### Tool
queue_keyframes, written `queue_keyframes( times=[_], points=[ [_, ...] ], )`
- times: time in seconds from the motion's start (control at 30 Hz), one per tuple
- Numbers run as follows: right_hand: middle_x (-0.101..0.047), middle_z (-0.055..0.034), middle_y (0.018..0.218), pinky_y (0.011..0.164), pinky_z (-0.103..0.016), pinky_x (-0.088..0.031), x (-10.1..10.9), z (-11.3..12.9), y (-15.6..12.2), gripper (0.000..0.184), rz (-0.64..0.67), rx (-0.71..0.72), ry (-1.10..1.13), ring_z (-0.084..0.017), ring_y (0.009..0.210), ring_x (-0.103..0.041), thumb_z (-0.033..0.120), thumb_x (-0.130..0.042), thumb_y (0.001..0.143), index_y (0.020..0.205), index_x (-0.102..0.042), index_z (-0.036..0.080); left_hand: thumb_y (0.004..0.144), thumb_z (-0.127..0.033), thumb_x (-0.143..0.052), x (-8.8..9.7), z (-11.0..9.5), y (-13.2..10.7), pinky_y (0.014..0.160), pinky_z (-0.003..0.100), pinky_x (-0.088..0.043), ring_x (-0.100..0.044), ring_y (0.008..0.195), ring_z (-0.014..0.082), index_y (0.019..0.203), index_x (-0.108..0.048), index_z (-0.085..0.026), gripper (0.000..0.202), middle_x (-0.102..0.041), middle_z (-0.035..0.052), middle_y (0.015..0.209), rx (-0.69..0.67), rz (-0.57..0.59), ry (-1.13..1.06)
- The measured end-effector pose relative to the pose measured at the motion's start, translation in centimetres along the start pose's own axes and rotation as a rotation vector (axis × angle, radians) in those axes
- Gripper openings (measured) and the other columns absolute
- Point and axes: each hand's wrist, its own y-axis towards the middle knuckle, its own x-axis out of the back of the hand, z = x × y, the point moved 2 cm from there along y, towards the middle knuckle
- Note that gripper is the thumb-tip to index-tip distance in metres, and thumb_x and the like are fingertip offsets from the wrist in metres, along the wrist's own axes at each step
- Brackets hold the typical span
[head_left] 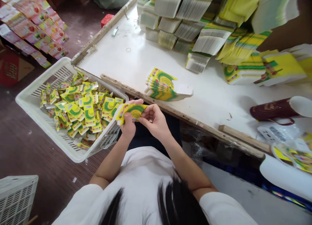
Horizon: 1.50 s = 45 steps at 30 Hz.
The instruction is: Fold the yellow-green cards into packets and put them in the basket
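Note:
A yellow-and-green printed carton blank [133,110] is held in front of my lap, just below the table's wooden edge. My left hand [128,125] grips its left end from below. My right hand [154,118] pinches its right end, fingers curled over the card. A small stack of the same blanks [162,84] lies on the white table [117,56] right above my hands. To my left, a white plastic basket [31,105] holds several folded yellow-green cartons [80,105].
Tall stacks of flat blanks [207,30] crowd the far side of the table. A dark red cylinder [273,109] lies on the right. Printed sheets [31,27] cover the floor at upper left. Another white basket [17,199] stands at lower left.

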Motion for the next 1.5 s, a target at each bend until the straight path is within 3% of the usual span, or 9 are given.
queue_keyframes(
  times=[0.17,0.3,0.6,0.8,0.97,1.13,1.2,1.33,1.5],
  points=[
    [-0.063,-0.0011,0.095,0.073,-0.03,-0.05,-0.6,0.6,-0.7,0.045,0.132,0.063,0.031,-0.014,0.081,-0.061,0.042,-0.083,0.073,0.099,-0.049,0.025,0.082,-0.07,-0.058,-0.9,-1.0,1.5,0.082,0.035,-0.058,-0.064,0.08,0.0178,0.096,-0.063,-0.024,0.048,-0.061,0.0024,0.082,0.21,-0.1,-0.256],
    [-0.059,-0.0006,0.096,0.072,-0.029,-0.051,-1.2,0.2,-0.9,0.051,0.227,0.006,0.11,-0.012,0.076,-0.057,0.043,-0.087,0.067,0.098,-0.051,0.024,0.075,-0.076,-0.061,-0.7,-1.5,2.1,0.077,0.033,-0.057,-0.057,0.07,0.0148,0.093,-0.06,-0.023,0.056,-0.051,0.0,0.075,0.227,-0.094,-0.324],
    [-0.062,-0.0012,0.095,0.076,-0.03,-0.05,-0.6,0.4,-0.6,0.054,0.191,-0.173,0.231,-0.015,0.085,-0.061,0.048,-0.087,0.066,0.1,-0.051,0.025,0.081,-0.076,-0.054,0.5,-0.1,0.6,0.08,0.036,-0.058,-0.068,0.097,0.0254,0.104,-0.063,-0.024,0.057,-0.067,0.0061,0.092,0.227,-0.067,-0.117],
    [-0.063,-0.0008,0.094,0.072,-0.029,-0.047,-1.3,0.8,-1.2,0.052,0.218,-0.008,0.05,-0.016,0.084,-0.06,0.044,-0.082,0.073,0.109,-0.048,0.026,0.082,-0.07,-0.06,0.1,0.1,1.0,0.071,0.032,-0.057,-0.066,0.082,0.0202,0.096,-0.06,-0.023,0.049,-0.062,0.003,0.081,0.252,-0.103,-0.241],
    [-0.058,0.0042,0.08,0.067,-0.028,-0.044,-2.4,-0.4,-1.7,0.042,0.15,0.04,-0.128,-0.013,0.072,-0.055,0.034,-0.076,0.077,0.111,-0.052,0.024,0.074,-0.066,-0.072,-0.1,0.2,1.2,0.06,0.023,-0.05,-0.049,0.057,0.0086,0.084,-0.055,-0.023,0.047,-0.046,-0.005,0.069,0.271,-0.118,-0.399],
    [-0.068,0.0008,0.082,0.064,-0.028,-0.047,-0.6,-0.2,-0.5,0.026,0.023,0.085,-0.24,-0.014,0.068,-0.059,0.035,-0.074,0.079,0.1,-0.063,0.023,0.062,-0.072,-0.076,1.3,0.7,1.0,0.075,0.026,-0.055,-0.063,0.075,0.0127,0.09,-0.061,-0.022,0.06,-0.061,-0.0005,0.083,0.257,-0.035,-0.245],
    [-0.071,-0.0004,0.086,0.065,-0.029,-0.048,0.3,0.4,-0.1,0.018,-0.004,0.134,-0.326,-0.015,0.069,-0.061,0.033,-0.069,0.084,0.099,-0.066,0.024,0.057,-0.062,-0.085,1.9,1.3,0.8,0.078,0.027,-0.055,-0.066,0.08,0.0136,0.094,-0.063,-0.022,0.058,-0.066,-0.0002,0.088,0.248,-0.034,-0.161],
    [-0.072,-0.0004,0.085,0.07,-0.031,-0.049,1.5,1.0,0.0,0.012,-0.024,0.209,-0.46,-0.018,0.071,-0.064,0.031,-0.058,0.093,0.095,-0.069,0.026,0.064,-0.038,-0.088,3.2,2.4,0.3,0.076,0.023,-0.054,-0.066,0.073,0.0101,0.088,-0.067,-0.019,0.037,-0.071,-0.0022,0.083,0.24,-0.175,0.019],
    [-0.075,-0.0022,0.084,0.077,-0.036,-0.048,3.2,1.3,0.3,0.015,-0.055,0.357,-0.698,-0.022,0.079,-0.064,0.03,-0.059,0.094,0.093,-0.073,0.028,0.075,-0.05,-0.078,4.9,0.6,1.8,0.08,0.027,-0.056,-0.071,0.088,0.0164,0.11,-0.065,-0.02,0.048,-0.073,0.0052,0.1,0.203,-0.037,0.138]
  ],
)
